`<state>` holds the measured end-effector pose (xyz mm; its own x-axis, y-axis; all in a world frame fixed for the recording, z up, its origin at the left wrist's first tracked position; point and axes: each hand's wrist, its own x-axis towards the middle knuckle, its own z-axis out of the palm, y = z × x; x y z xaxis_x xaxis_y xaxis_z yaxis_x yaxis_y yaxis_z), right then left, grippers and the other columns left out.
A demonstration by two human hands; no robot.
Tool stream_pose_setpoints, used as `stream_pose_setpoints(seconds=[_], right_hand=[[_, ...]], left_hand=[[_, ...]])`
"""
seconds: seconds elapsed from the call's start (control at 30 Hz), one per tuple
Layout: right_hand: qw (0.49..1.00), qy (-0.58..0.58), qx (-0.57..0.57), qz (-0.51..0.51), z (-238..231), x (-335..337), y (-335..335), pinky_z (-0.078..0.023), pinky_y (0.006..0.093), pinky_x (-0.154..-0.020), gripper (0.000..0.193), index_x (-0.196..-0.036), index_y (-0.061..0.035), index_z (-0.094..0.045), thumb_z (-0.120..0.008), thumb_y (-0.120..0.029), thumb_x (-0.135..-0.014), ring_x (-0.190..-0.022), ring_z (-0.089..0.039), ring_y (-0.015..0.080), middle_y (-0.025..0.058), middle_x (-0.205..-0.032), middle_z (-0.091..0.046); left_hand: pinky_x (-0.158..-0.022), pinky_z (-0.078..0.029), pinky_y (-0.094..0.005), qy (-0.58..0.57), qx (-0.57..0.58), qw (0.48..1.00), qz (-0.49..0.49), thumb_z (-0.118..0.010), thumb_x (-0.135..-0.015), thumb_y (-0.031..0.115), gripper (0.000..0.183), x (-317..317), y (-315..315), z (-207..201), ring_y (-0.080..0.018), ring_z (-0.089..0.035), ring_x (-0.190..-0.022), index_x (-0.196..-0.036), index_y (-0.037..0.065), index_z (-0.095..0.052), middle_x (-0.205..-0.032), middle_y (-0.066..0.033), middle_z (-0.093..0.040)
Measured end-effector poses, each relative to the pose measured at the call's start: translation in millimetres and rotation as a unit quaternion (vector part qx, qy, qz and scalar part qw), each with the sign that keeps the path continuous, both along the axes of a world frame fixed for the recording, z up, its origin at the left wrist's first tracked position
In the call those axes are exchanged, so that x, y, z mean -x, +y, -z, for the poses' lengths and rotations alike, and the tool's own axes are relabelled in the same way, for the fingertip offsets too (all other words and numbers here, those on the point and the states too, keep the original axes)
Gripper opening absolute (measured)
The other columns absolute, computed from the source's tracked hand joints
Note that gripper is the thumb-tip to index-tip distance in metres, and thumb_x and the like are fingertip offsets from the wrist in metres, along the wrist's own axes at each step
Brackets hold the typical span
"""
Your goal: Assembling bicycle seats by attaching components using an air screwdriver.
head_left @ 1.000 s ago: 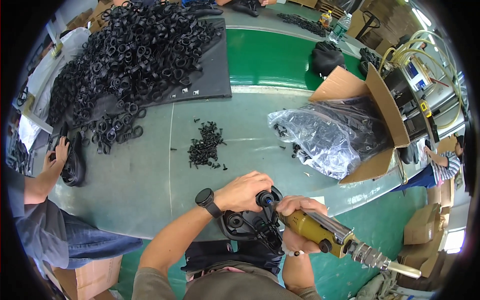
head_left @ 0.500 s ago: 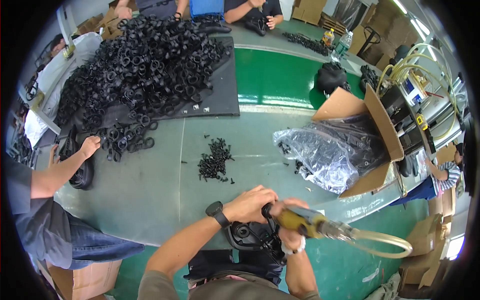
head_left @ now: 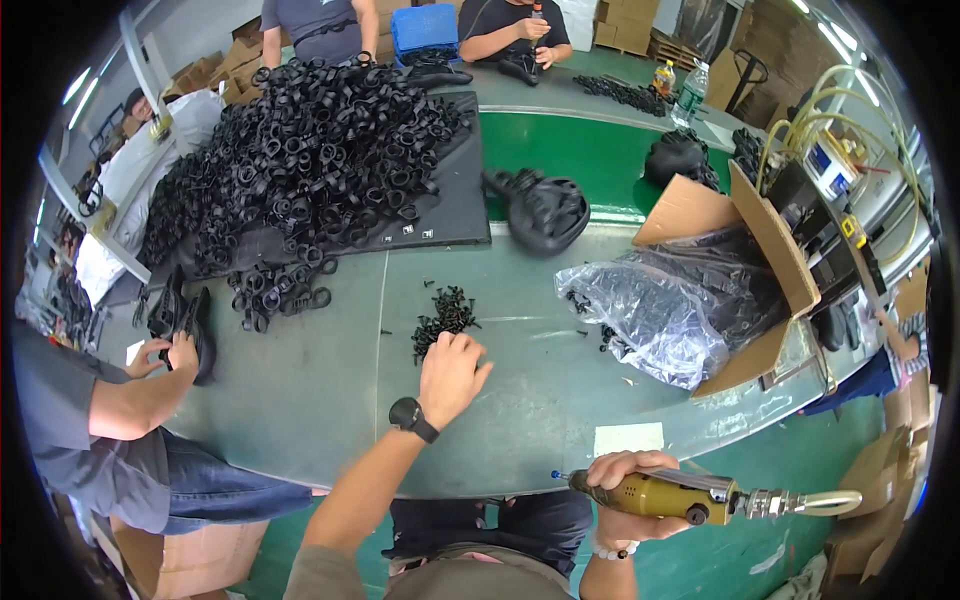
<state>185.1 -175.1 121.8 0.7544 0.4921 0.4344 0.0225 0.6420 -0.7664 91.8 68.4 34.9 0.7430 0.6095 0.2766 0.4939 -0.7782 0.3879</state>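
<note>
My left hand (head_left: 452, 378), with a black watch on its wrist, reaches over the table to the near edge of a small pile of black screws (head_left: 447, 310). Its thumb stands apart from the fingers, and the fingertips are partly hidden against the pile. My right hand (head_left: 632, 490) is wrapped round a yellow-brown air screwdriver (head_left: 668, 497). A blue-tipped bit points left, and a pale hose runs off to the right. Beyond the screws, a rounded black moulded part (head_left: 547, 213) lies at the near edge of the green strip.
A large heap of black ring-shaped parts (head_left: 310, 150) covers a dark board at far left. An open cardboard box (head_left: 775, 240) with clear plastic (head_left: 650, 320) stands right. A white paper (head_left: 628, 438) lies near the front edge. Co-workers' hands (head_left: 180, 352) handle black parts at left and far side.
My left hand has left the black part and moved forward to the screws. A black part now lies on the far side. The screwdriver has come lower and right, still in my right hand.
</note>
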Motion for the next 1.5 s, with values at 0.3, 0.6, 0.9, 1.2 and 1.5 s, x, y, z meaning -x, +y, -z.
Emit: stream_pose_setpoints(seconds=[0.3, 0.6, 0.9, 1.2, 1.5], right_hand=[[1.000, 0.017, -0.020, -0.004, 3, 14, 2, -0.050, 0.0396, -0.060, 0.084, -0.110, -0.0015, -0.045, -0.043, -0.079, -0.078, -0.063, -0.058, 0.0272, 0.0141, -0.073, -0.057], [0.996, 0.058, -0.055, 0.047, 17, 40, 22, -0.047, 0.0378, -0.053, 0.085, -0.110, -0.0039, -0.048, -0.034, -0.082, -0.079, -0.053, -0.055, 0.0255, 0.0106, -0.065, -0.055], [0.990, 0.113, -0.024, 0.075, 12, 56, 29, -0.046, 0.0355, -0.048, 0.087, -0.106, -0.0061, -0.050, -0.027, -0.085, -0.078, -0.047, -0.052, 0.0231, 0.0085, -0.060, -0.052], [0.978, 0.183, -0.019, 0.096, 4, 54, 28, -0.044, 0.0325, -0.048, 0.079, -0.103, -0.0077, -0.055, -0.030, -0.080, -0.082, -0.048, -0.050, 0.0193, 0.0050, -0.058, -0.050], [0.930, 0.367, 0.013, 0.004, 27, 14, 9, -0.026, 0.0315, -0.040, 0.072, -0.094, -0.0133, -0.055, -0.031, -0.080, -0.082, -0.039, -0.027, 0.0142, 0.0004, -0.051, -0.040]], left_hand=[[-0.077, -0.046, -0.0364, -0.210, 0.225, 0.951, -0.027, -0.062, -0.088, 0.015, 0.015, 25, -71, 12, -0.0235, -0.058, -0.089, -0.086, 0.003, -0.055, -0.097, -0.0084, -0.061], [-0.070, -0.052, -0.0279, -0.347, 0.705, 0.619, 0.010, -0.054, -0.096, 0.011, 0.024, 66, -151, 3, -0.0122, -0.063, -0.081, -0.117, -0.001, -0.058, -0.099, -0.0101, -0.065], [-0.077, -0.053, -0.0250, -0.379, 0.781, 0.495, 0.018, -0.061, -0.093, 0.015, 0.028, 86, -154, -2, -0.0112, -0.063, -0.084, -0.115, -0.002, -0.060, -0.094, -0.0072, -0.067], [-0.069, -0.053, -0.0263, -0.316, 0.821, 0.475, 0.029, -0.057, -0.095, 0.017, 0.026, 86, -155, 3, -0.0137, -0.064, -0.077, -0.112, -0.003, -0.059, -0.091, -0.0093, -0.068], [-0.073, -0.052, -0.0268, -0.266, 0.692, 0.669, 0.047, -0.062, -0.091, 0.010, 0.027, 80, -158, 0, -0.0138, -0.064, -0.080, -0.115, -0.002, -0.060, -0.092, -0.0093, -0.069]])
